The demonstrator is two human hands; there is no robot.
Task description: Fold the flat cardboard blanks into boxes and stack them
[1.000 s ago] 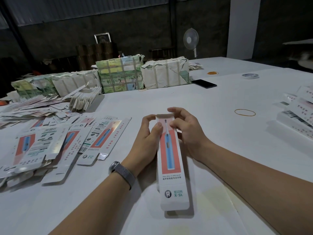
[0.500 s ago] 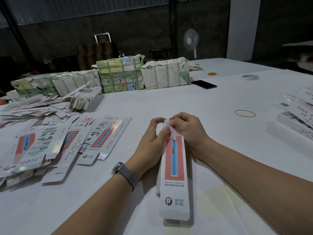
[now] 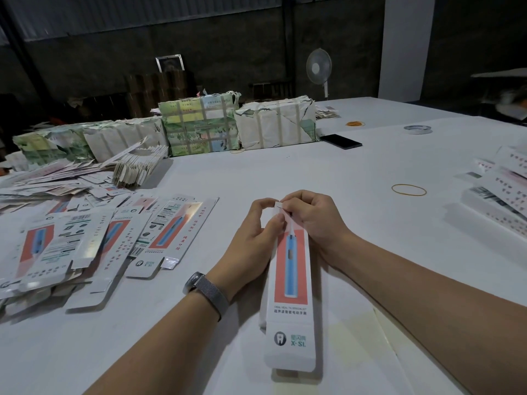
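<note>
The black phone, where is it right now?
In the head view the black phone lies far across the table, right of centre, just beside the right-hand wrapped bundle.

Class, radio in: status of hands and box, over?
Both hands pinching box's far flap. Box half formed, near end open. Nothing in the way.

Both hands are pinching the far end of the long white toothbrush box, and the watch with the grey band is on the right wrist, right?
Not quite. The head view shows the watch with the grey band on the left wrist, not the right. The rest holds: the left hand and right hand both pinch the far end of the long white toothbrush box.
</note>
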